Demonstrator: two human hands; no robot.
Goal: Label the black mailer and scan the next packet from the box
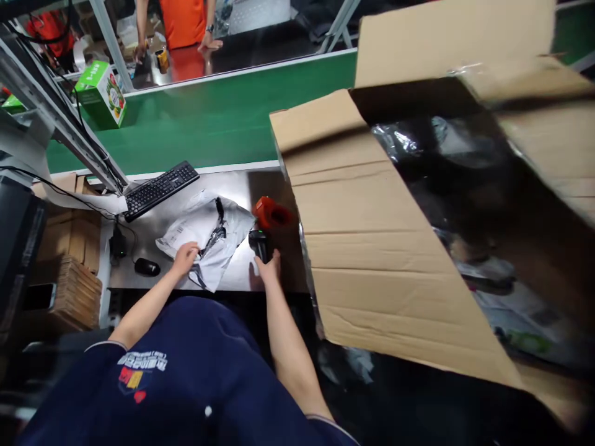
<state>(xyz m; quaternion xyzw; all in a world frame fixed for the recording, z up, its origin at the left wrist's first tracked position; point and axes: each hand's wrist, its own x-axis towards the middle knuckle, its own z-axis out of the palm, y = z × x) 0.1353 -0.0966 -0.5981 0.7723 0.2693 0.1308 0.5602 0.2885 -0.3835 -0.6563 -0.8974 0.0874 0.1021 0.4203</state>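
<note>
A torn white plastic mailing bag (195,220) lies on the metal worktop, with dark strips showing across its middle. My left hand (186,257) is at the bag's near left edge, fingers bent against it; whether they pinch the plastic is hard to see. On the bag's right side, my right hand (269,266) is closed around the handle of a black barcode scanner (259,243), whose head points away from me. Just beyond the scanner sits an orange-red tape dispenser (269,212).
A large open cardboard box (362,235) with bagged items inside fills the right side. A keyboard (162,189) and a mouse (147,267) lie left of the bag. Behind runs a green conveyor belt (209,124) carrying a green box (101,96). A person in orange (183,21) stands beyond.
</note>
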